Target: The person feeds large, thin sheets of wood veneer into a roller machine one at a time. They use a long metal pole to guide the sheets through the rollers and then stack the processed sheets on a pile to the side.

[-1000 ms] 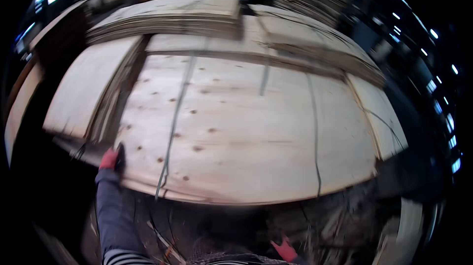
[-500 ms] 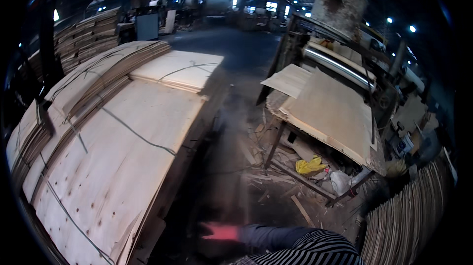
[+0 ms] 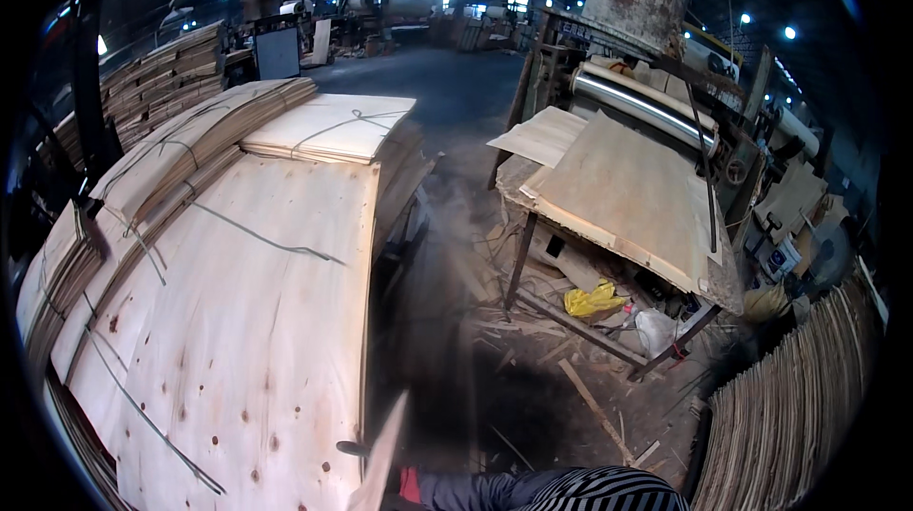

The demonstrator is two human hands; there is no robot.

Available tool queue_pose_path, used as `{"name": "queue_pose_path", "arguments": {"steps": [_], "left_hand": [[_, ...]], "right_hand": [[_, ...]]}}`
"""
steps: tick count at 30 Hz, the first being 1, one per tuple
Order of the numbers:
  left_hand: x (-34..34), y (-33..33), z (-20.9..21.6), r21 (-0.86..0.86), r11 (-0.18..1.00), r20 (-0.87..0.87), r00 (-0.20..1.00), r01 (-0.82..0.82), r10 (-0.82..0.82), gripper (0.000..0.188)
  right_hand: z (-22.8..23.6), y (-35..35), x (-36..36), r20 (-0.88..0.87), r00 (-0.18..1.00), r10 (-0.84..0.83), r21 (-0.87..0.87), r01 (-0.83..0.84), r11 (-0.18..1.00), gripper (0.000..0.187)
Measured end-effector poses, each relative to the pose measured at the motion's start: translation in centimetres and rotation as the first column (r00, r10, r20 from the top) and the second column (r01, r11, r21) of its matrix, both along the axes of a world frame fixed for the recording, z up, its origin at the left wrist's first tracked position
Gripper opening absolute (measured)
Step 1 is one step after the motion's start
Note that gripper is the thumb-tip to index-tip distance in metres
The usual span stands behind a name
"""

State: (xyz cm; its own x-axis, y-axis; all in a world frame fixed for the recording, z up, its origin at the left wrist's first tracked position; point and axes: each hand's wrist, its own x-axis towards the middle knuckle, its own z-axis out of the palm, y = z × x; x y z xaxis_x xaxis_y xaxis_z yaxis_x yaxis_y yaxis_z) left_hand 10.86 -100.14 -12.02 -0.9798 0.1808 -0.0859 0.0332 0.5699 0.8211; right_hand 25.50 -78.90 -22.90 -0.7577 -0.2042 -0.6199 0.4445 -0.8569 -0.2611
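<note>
A pale, knotted wood veneer sheet (image 3: 257, 321) lies on top of the stack at left, its right edge jutting past the sheets beneath. Low in the view, a narrow split piece (image 3: 383, 454) stands up from that edge. My right hand (image 3: 409, 485), in a red glove, is at this near corner, closed on the sheet's edge. Most of its fingers are hidden behind the raised piece, and a dark tip that looks like a thumb lies over the top. A dark blue sleeve covers the forearm. My left hand is out of view.
Tied veneer bundles (image 3: 328, 126) rest along the stack. To the right stands a roller machine (image 3: 647, 112) with a veneer-covered table (image 3: 618, 192). Wood scraps (image 3: 594, 406) and a yellow bag (image 3: 594, 299) lie low. Upright veneer sheets (image 3: 794, 406) crowd the lower right.
The top veneer sheet has shifted and turned rightward, over the stack's edge. My right hand, open and blurred beside the stack before, is now at the sheet's near corner. The view has shifted slightly.
</note>
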Motion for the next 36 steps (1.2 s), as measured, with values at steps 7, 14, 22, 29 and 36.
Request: {"name": "queue_pose_path", "arguments": {"steps": [7,14,22,29,36], "left_hand": [[2.3,-7.8,-3.3,0.191,0.974,0.134,0.986,-0.125,0.1,0.059],[7.3,-18.9,-5.9,0.354,0.814,0.196,0.887,-0.461,0.417,0.057],[26.6,-20.3,-20.4,0.288,0.759,0.161,0.811,-0.584,0.563,0.055],[40.5,-8.7,-6.4,0.217,0.738,0.283,0.682,0.639,-0.674,0.038],[18.6,-16.6,-12.5,-0.3,0.936,-0.037,0.983,-0.184,0.181,0.089]], "right_hand": [[-0.7,-2.5,1.0,-0.007,0.994,-0.112,0.097,0.112,0.989,0.057],[-0.6,-4.7,-0.4,-0.107,0.988,-0.115,0.174,0.132,0.976,0.05],[0.6,5.6,2.0,-0.212,0.972,-0.096,0.384,0.174,0.907,0.042],[7.8,20.5,14.6,-0.07,0.997,-0.035,0.684,0.074,0.726,0.036],[13.4,21.8,20.3,-0.312,0.892,0.327,0.908,0.179,0.38,0.033]]}}
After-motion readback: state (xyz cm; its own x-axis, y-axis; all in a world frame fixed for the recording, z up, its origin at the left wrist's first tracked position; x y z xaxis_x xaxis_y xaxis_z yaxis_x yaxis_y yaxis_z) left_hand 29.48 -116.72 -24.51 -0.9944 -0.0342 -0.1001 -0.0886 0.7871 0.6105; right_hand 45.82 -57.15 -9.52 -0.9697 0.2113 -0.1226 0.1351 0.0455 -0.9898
